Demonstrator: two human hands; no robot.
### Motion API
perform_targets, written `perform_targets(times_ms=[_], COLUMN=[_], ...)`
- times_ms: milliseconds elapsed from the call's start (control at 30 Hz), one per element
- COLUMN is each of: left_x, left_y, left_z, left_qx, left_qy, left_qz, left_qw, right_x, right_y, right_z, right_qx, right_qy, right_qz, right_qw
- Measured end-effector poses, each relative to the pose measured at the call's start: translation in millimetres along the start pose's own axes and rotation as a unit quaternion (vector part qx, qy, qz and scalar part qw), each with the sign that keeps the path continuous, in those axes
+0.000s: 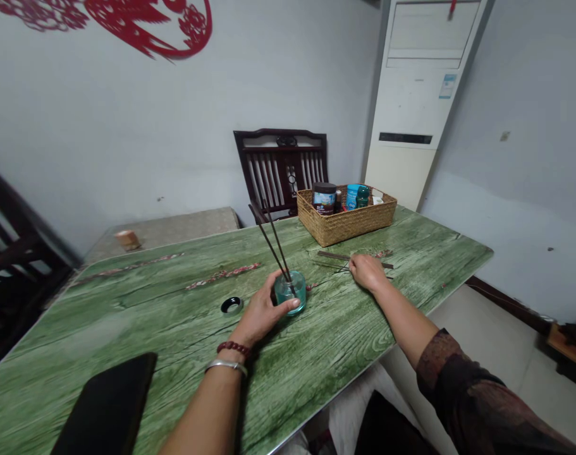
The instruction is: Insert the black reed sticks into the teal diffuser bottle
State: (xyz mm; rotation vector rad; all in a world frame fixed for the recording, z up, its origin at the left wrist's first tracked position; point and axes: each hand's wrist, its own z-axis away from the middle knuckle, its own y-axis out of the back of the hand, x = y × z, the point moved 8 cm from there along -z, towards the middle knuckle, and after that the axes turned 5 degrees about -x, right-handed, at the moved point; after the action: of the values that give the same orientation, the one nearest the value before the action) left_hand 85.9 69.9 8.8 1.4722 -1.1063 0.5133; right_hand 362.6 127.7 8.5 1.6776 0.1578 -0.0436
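Note:
My left hand [263, 313] is wrapped round a small teal glass bottle [291, 292] standing on the green wood-grain table [174, 328]. Two or three dark reed sticks [271, 243] lean out of the bottle toward the upper left. My right hand [367, 272] rests farther right on the table, fingers curled down onto several loose dark sticks [335, 256] lying flat there. I cannot see whether it has one pinched. A small black and silver cap [231, 306] lies just left of the bottle.
A woven basket [347, 222] holding jars and bottles stands at the far side. A dark flat object [107, 407] lies at the near left edge. A dark wooden chair [282, 167] and a white standing air conditioner [420, 101] are behind the table.

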Motion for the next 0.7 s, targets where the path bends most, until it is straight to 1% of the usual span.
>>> perform_targets(times_ms=[133, 200, 267, 333, 400, 433, 533, 600, 633, 700], left_x=[-2, -1, 0, 0, -1, -1, -1, -1, -1, -1], left_y=[-0.9, 0.1, 1.7, 2.5, 1.9, 1.2, -0.4, -0.1, 0.0, -0.2], left_z=[0, 0, 0, 0, 0, -1, -1, 0, 0, 0], left_qx=[-0.005, 0.001, 0.01, 0.015, 0.012, 0.008, 0.0, 0.002, 0.002, 0.001], left_qy=[0.0, -0.002, -0.005, -0.006, -0.009, -0.011, -0.011, -0.01, -0.01, -0.01], left_qz=[-0.001, 0.002, 0.0, -0.004, -0.003, -0.001, 0.001, 0.0, -0.001, -0.005], left_qw=[1.0, 1.0, 1.0, 1.0, 1.0, 1.0, 1.0, 1.0, 1.0, 1.0], right_x=[-4, -10, -18, -26, -33, -37, -54, -67, -74, -89], right_y=[15, 27, 42, 60, 78, 86, 110, 124, 130, 138], right_z=[5, 7, 9, 13, 16, 19, 26, 31, 33, 34], right_qx=[0.052, 0.094, 0.141, 0.179, 0.202, 0.207, 0.206, 0.206, 0.209, 0.213], right_qy=[-0.001, 0.024, 0.064, 0.098, 0.121, 0.132, 0.169, 0.193, 0.203, 0.221], right_qz=[-0.055, -0.097, -0.154, -0.234, -0.336, -0.392, -0.543, -0.605, -0.624, -0.644], right_qw=[0.997, 0.99, 0.976, 0.951, 0.912, 0.887, 0.797, 0.744, 0.725, 0.701])
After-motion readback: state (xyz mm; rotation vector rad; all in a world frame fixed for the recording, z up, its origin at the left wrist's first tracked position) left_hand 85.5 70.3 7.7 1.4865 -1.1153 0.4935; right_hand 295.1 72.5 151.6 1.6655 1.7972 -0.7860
